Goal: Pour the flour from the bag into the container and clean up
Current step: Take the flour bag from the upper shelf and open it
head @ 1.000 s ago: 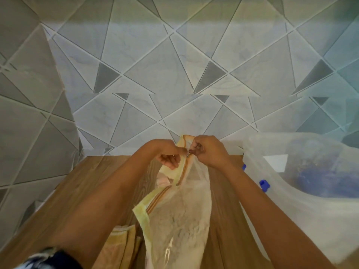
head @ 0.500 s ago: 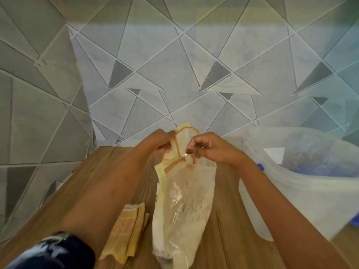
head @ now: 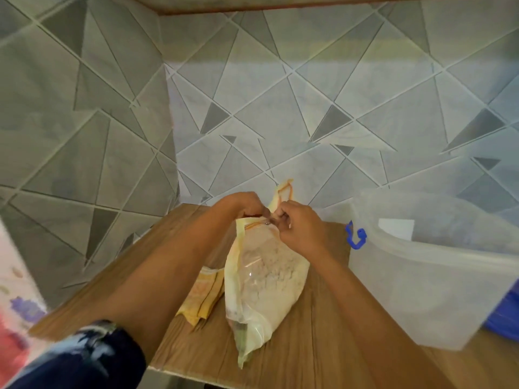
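A clear plastic bag of flour (head: 264,279) with yellow edges stands upright on the wooden counter (head: 314,349). My left hand (head: 243,204) pinches the bag's top on the left side. My right hand (head: 299,230) pinches the top edge on the right, fingers curled at the seal. A yellow flap of the bag sticks up behind both hands. The large translucent plastic container (head: 427,276) with a blue clip (head: 355,237) stands open to the right of the bag, close to my right forearm.
A folded yellow cloth (head: 203,296) lies on the counter just left of the bag. Tiled walls close in the back and left. A blue lid (head: 505,318) shows behind the container at the right edge. The counter's front edge runs below the bag.
Both hands stayed at the bag's top, and the bag sits more upright on the counter. The camera pulled back and tilted up, showing more wall and the counter's front edge.
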### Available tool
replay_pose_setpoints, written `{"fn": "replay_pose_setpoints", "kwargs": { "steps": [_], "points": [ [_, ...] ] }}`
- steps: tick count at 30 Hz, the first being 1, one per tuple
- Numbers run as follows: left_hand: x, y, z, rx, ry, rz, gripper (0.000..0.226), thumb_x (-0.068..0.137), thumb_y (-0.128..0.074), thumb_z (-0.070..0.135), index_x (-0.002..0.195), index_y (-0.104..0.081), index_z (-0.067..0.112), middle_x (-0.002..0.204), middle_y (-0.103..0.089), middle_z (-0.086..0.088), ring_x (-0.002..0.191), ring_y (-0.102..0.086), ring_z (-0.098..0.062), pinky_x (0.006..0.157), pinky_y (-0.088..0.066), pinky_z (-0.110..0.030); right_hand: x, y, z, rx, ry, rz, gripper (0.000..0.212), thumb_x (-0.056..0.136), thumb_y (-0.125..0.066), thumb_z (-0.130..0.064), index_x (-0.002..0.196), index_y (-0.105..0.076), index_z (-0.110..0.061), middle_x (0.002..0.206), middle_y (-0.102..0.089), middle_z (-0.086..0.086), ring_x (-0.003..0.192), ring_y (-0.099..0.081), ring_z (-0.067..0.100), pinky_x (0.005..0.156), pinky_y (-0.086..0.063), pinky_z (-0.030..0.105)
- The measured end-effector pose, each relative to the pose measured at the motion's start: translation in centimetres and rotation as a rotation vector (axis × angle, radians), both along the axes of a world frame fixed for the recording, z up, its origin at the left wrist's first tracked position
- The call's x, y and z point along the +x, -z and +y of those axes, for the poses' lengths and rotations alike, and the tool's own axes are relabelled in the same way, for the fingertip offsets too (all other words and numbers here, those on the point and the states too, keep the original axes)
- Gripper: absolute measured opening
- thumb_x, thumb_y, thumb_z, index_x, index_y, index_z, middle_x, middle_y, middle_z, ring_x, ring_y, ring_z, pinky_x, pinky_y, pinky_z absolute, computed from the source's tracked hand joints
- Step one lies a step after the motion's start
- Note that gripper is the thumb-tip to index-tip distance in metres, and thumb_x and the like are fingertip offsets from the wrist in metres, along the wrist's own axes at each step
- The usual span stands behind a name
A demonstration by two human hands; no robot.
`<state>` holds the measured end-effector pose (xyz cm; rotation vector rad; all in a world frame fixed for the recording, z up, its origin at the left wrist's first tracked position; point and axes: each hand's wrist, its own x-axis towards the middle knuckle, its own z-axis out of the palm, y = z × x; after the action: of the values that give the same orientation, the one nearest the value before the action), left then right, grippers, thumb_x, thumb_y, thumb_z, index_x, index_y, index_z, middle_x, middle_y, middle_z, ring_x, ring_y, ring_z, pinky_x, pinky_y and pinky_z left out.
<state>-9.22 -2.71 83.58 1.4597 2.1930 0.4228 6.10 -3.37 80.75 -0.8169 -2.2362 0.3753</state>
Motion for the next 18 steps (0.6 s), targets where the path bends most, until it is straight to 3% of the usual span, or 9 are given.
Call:
{"fn": "replay_pose_setpoints", "kwargs": {
  "steps": [2,4,9,11,13,14,16,18],
  "points": [
    [-0.2,-0.5,-0.4,0.151,-0.096,0.021,0.036,0.088,-0.060,0.018,0.057,-0.044,0.012,0.055,-0.046,-0.004,0.051,-0.040,-0.013,0.043,-0.033,-0.020,0.0,-0.6,-1.1,-0.058,-0.066,0.074,0.006,0.084,-0.062,-0.009,0.080,-0.066,-0.007,0.077,-0.064,0.001,0.069,-0.049,0.011,0.062,-0.037,0.026],
    [-0.6,-1.1,-1.5,0.232,-0.186,0.100,0.039,0.086,-0.062,0.018,0.054,-0.041,0.011,0.043,-0.046,-0.002,0.051,-0.042,-0.016,0.044,-0.030,-0.022,-0.4,-1.2,-2.3,-0.046,-0.131,0.044,0.008,0.083,-0.065,-0.013,0.081,-0.067,-0.005,0.078,-0.067,0.004,0.071,-0.052,0.013,0.066,-0.042,0.028],
    [-2.1,-0.1,-2.8,0.382,-0.261,0.014,0.040,0.085,-0.064,0.024,0.053,-0.044,0.011,0.052,-0.045,-0.002,0.049,-0.041,-0.011,0.048,-0.030,-0.021,-1.5,-1.1,-3.3,-0.102,-0.132,0.055,0.009,0.084,-0.065,-0.014,0.085,-0.070,-0.006,0.089,-0.073,0.010,0.075,-0.058,0.015,0.074,-0.049,0.031],
    [-2.4,0.4,-3.2,0.407,-0.255,-0.038,0.041,0.086,-0.064,0.027,0.053,-0.047,0.011,0.047,-0.047,-0.002,0.048,-0.043,-0.011,0.051,-0.033,-0.022,-1.4,-0.8,-3.2,-0.155,-0.168,0.058,0.013,0.084,-0.066,-0.016,0.088,-0.072,-0.005,0.091,-0.073,0.009,0.075,-0.059,0.013,0.075,-0.049,0.026],
    [-2.4,0.2,-4.4,0.374,-0.239,-0.182,0.039,0.089,-0.060,0.034,0.060,-0.056,0.008,0.044,-0.055,-0.001,0.051,-0.049,-0.015,0.057,-0.042,-0.023,-0.8,-0.7,-2.5,-0.228,-0.201,0.102,0.016,0.085,-0.065,-0.017,0.088,-0.073,-0.004,0.090,-0.073,0.012,0.068,-0.056,0.006,0.066,-0.043,0.011],
    [-2.4,-0.1,-5.2,0.364,-0.229,-0.291,0.038,0.090,-0.058,0.039,0.071,-0.063,0.007,0.053,-0.063,-0.001,0.057,-0.055,-0.016,0.062,-0.047,-0.024,-0.3,-0.6,-1.6,-0.276,-0.179,0.150,0.018,0.086,-0.064,-0.019,0.087,-0.073,-0.004,0.089,-0.073,0.015,0.067,-0.056,0.007,0.064,-0.041,0.012],
    [-2.1,-0.2,-7.4,0.322,-0.172,-0.399,0.050,0.090,-0.048,0.053,0.102,-0.067,0.008,0.095,-0.070,-0.006,0.083,-0.063,-0.019,0.075,-0.052,-0.028,0.9,-0.2,0.9,-0.375,-0.033,0.234,0.027,0.089,-0.059,-0.028,0.090,-0.072,-0.004,0.094,-0.071,0.019,0.079,-0.061,0.016,0.071,-0.042,0.021],
    [-1.1,0.5,-10.1,0.304,-0.038,-0.306,0.055,0.090,-0.041,0.058,0.121,-0.060,0.018,0.123,-0.061,-0.001,0.107,-0.059,-0.016,0.093,-0.049,-0.024,1.6,0.5,3.4,-0.408,0.176,0.187,0.033,0.092,-0.053,-0.034,0.103,-0.067,-0.006,0.107,-0.068,0.014,0.098,-0.061,0.025,0.084,-0.045,0.031]
  ]
}}
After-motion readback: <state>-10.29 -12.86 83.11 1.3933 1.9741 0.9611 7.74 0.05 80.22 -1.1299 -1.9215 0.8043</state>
